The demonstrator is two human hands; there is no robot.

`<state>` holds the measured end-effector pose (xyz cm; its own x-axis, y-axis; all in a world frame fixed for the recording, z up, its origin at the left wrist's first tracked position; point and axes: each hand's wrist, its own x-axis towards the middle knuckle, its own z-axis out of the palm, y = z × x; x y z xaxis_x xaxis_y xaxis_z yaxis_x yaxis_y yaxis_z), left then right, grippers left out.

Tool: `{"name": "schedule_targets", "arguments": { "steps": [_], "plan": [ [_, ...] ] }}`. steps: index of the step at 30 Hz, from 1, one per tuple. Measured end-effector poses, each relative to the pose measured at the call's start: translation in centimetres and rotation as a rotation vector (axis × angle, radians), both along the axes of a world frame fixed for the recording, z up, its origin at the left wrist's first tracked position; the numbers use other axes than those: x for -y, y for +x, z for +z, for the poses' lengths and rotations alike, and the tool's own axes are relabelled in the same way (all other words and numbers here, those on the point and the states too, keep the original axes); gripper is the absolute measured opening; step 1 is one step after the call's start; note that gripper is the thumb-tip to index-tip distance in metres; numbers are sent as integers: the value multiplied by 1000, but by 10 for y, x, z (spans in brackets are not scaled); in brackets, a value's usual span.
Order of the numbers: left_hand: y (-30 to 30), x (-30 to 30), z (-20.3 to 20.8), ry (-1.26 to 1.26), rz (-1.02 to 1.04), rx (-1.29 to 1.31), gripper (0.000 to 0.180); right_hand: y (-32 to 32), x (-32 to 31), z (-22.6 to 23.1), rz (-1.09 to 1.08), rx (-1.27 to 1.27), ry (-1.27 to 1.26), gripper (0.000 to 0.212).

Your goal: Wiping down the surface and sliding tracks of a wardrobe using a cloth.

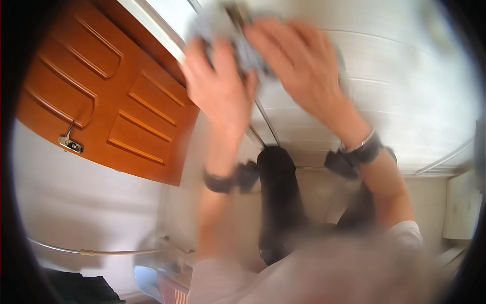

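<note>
Both my hands are raised at the top of the view, against the pale panelled surface, and blurred by motion. Between and beyond them is a grey, crumpled, cloth-like bundle (210, 23), with a brownish patch near its top; its exact kind is smeared. My left hand (220, 83) has its fingers bent onto the near left side of the bundle. Over its right side lies my right hand (306, 68), fingers close together and curved onto it. The fingertips are partly hidden. Each wrist wears a dark strap with a black block.
An orange-brown panelled door (114, 96) with a metal handle (71, 144) stands at the left. Below it a metal rail (116, 252) runs along the white wall, near dark cloth (81, 288). A metal track (267, 121) crosses behind my arms. A white box-like unit (460, 207) is at right.
</note>
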<state>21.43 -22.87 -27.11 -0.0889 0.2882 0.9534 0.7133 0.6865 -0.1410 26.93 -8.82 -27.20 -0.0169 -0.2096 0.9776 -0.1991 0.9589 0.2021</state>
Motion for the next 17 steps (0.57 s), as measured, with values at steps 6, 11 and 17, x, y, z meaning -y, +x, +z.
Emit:
{"name": "schedule_targets", "arguments": {
  "steps": [6, 11, 17],
  "plan": [
    [33, 18, -213, -361, 83, 362, 58, 43, -1, -215, 86, 666, 9, 41],
    [52, 15, -202, -379, -69, 823, 54, 69, -6, -228, 250, 984, -326, 48],
    [69, -8, -67, 7, -312, 281, 58, 85, -53, -69, 131, 333, -100, 54]
  ]
}}
